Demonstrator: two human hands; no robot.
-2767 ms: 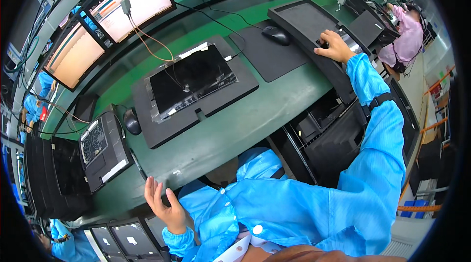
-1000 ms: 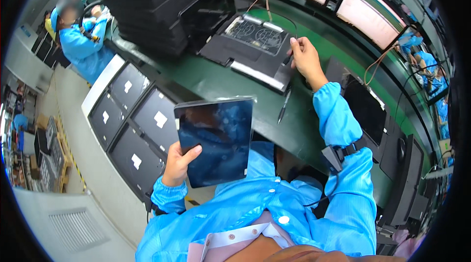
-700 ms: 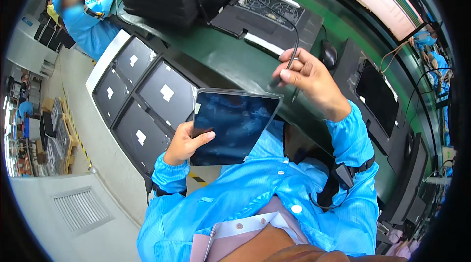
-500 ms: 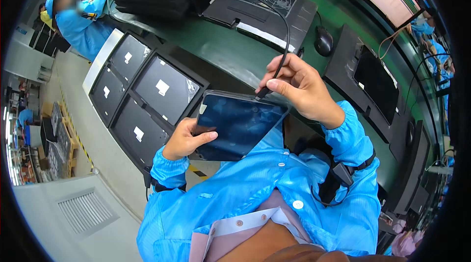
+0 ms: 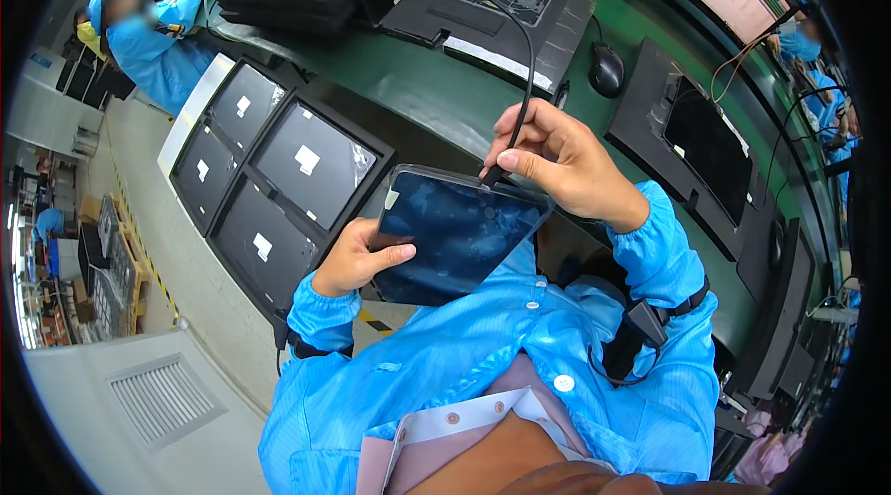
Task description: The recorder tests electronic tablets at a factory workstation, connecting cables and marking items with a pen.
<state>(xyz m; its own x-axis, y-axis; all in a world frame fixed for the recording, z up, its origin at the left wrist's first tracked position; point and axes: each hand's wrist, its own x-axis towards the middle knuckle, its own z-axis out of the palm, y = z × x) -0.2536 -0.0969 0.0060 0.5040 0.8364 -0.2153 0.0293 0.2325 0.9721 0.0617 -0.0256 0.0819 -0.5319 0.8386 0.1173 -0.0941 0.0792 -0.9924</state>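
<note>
A dark tablet (image 5: pixel 455 235) with a glossy, smudged screen is held in front of my body, tilted. My left hand (image 5: pixel 357 258) grips its left edge, the thumb lying on the screen side and the fingers hidden behind. At the tablet's upper edge, my right hand (image 5: pixel 566 156) pinches the plug end of a black cable (image 5: pixel 527 91). The plug meets that edge; whether it is fully seated I cannot tell. From there the cable runs up over the bench.
Left of the tablet is a black compartment tray (image 5: pixel 320 226) holding several flat dark panels with white labels. A black fixture with two round grilles (image 5: pixel 492 8), a mouse (image 5: pixel 608 73) and another fixture with a dark screen (image 5: pixel 705 138) are on the green bench (image 5: pixel 408 91). A co-worker (image 5: pixel 153 54) in blue is at upper left.
The tablet and my right hand have shifted very slightly. Both hands keep their hold, and the plug stays at the tablet's upper edge.
</note>
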